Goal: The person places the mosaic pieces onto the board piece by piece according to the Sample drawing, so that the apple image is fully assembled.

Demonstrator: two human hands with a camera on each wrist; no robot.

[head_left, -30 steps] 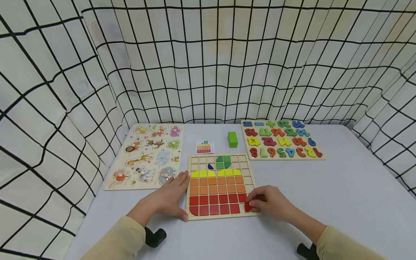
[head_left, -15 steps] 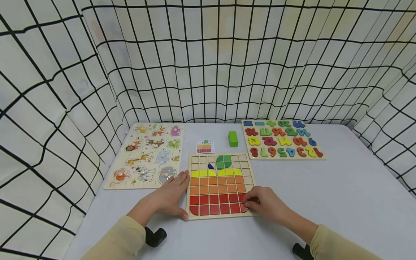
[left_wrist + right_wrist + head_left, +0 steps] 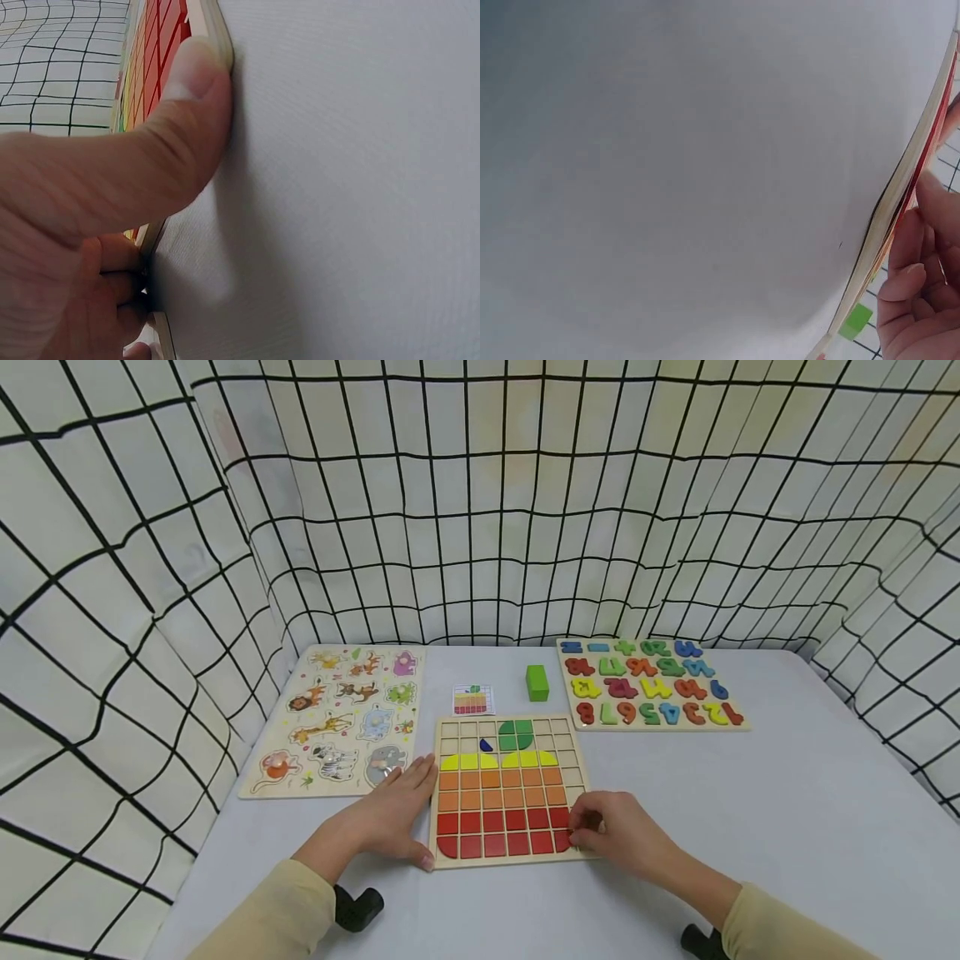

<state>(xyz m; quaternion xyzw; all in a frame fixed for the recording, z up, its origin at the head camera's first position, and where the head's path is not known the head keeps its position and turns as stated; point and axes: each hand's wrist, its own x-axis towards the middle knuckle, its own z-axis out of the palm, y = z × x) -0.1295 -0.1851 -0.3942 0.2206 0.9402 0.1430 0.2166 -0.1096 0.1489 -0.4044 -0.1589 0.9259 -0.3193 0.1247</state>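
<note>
A square wooden grid board point(image 3: 517, 862) lies in front of me, filled with rows of red, orange and yellow tiles under a green leaf shape. My left hand point(image 3: 390, 818) rests along its left side, fingers spread and thumb at the lower left corner; in the left wrist view the thumb point(image 3: 199, 71) touches the wooden edge. At the lower right, a rounded red corner tile point(image 3: 562, 842) lies flat in its square. Thumb and forefinger of my right hand point(image 3: 618, 831) are at that tile's right side, other fingers curled under. A small dark blue piece point(image 3: 486, 744) lies left of the leaf.
A picture card point(image 3: 472, 700) and a green block point(image 3: 537, 682) stand behind the board. An animal peg puzzle point(image 3: 352, 672) lies to the left, a number puzzle point(image 3: 701, 724) to the back right. Black netting point(image 3: 487, 560) over white cloth surrounds the table's back and sides.
My right hand brought the red corner tile left into the bottom row's square, then drew its fingertips slightly back to the right. The left hand has stayed in place.
</note>
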